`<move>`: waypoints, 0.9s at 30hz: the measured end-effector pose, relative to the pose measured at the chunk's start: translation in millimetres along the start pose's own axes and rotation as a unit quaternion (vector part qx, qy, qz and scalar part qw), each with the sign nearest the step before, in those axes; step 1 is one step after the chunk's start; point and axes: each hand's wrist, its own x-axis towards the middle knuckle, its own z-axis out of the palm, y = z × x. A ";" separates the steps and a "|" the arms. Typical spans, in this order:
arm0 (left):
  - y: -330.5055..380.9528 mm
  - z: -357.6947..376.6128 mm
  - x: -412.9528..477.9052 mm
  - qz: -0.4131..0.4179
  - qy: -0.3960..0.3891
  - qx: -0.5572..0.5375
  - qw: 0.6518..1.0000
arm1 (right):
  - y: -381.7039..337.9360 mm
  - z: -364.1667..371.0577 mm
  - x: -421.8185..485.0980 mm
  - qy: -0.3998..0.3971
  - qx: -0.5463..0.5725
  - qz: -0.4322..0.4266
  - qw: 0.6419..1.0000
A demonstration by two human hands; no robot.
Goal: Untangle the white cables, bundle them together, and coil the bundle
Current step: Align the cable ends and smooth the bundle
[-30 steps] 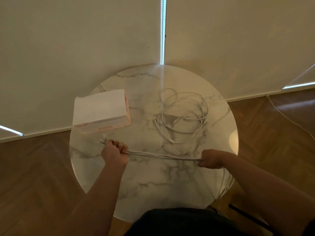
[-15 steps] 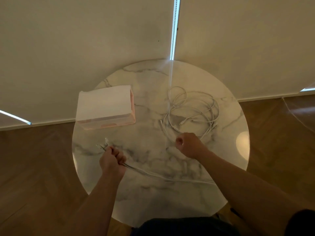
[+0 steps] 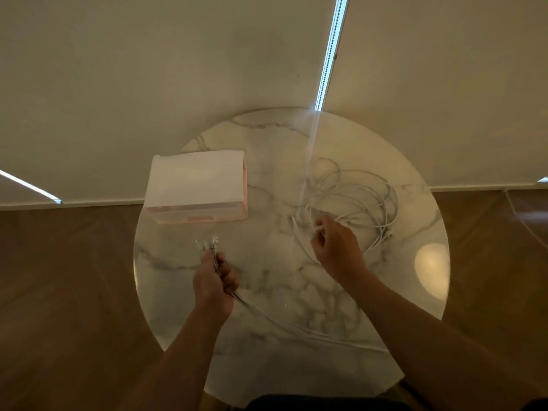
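My left hand (image 3: 214,282) grips a bundle of white cables (image 3: 299,327); their plug ends (image 3: 208,244) stick up above my fist. The rest of the bundle trails right across the round marble table (image 3: 267,280) and passes under my right forearm. A loose tangle of white cables (image 3: 360,200) lies at the table's far right. My right hand (image 3: 336,247) is at the near left edge of that tangle, and its fingertips pinch one cable end (image 3: 318,229).
A white and pink box (image 3: 197,186) sits on the table's far left. A cream wall stands right behind the table, with a bright vertical light strip (image 3: 329,51). Wooden floor surrounds the table.
My right hand let go of the bundle's far end, moved forward to the tangle and took a cable end. My left hand turned so the plugs point up.
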 end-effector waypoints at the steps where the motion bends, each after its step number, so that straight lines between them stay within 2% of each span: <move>1: 0.6 1.8 -0.3 -0.001 -0.003 0.001 1.000 | -5.1 -9.6 2.8 0.029 0.028 -0.021 0.999; 2: 1.9 3.7 -1.0 0.000 -0.007 0.000 1.000 | -10.7 -19.5 5.8 0.056 0.061 -0.027 0.996; 4: 5.2 7.3 -3.9 0.007 -0.014 -0.003 1.000 | -21.9 -39.1 11.0 0.067 0.152 0.020 0.986; 8: 9.6 11.2 -11.1 0.012 -0.034 -0.010 0.999 | -45.7 -71.1 20.9 0.074 0.345 0.097 0.931; 11: 9.8 11.4 -17.4 0.019 -0.054 -0.009 0.998 | -68.4 -99.2 29.5 0.093 0.464 0.085 0.877; 13: 9.7 11.6 -23.2 0.022 -0.067 -0.009 0.997 | -82.5 -114.7 34.4 0.099 0.499 0.066 0.859; 14: 9.7 11.9 -26.4 0.024 -0.072 -0.008 0.997 | -85.3 -116.0 36.3 0.105 0.487 0.060 0.865; 16: 9.9 13.5 -32.0 0.027 -0.080 -0.006 0.996 | -87.0 -106.8 34.9 0.082 0.418 0.069 0.902; 19: 10.8 16.6 -39.2 0.028 -0.084 -0.008 0.996 | -79.9 -73.4 14.7 -0.084 0.297 0.118 0.944; 20: 11.2 17.7 -41.5 0.029 -0.086 -0.006 0.996 | -79.4 -64.5 3.9 -0.136 0.264 0.119 0.948; 22: 12.1 19.4 -46.2 0.038 -0.089 0.005 0.995 | -82.9 -56.1 -16.8 -0.190 0.253 0.100 0.943; 25: 10.7 20.4 -50.7 0.059 -0.089 0.030 0.994 | -91.5 -53.9 -35.4 -0.193 0.299 0.082 0.931; 27: 8.5 20.4 -52.3 0.073 -0.095 0.045 0.992 | -93.3 -52.1 -39.2 -0.139 0.245 0.044 0.958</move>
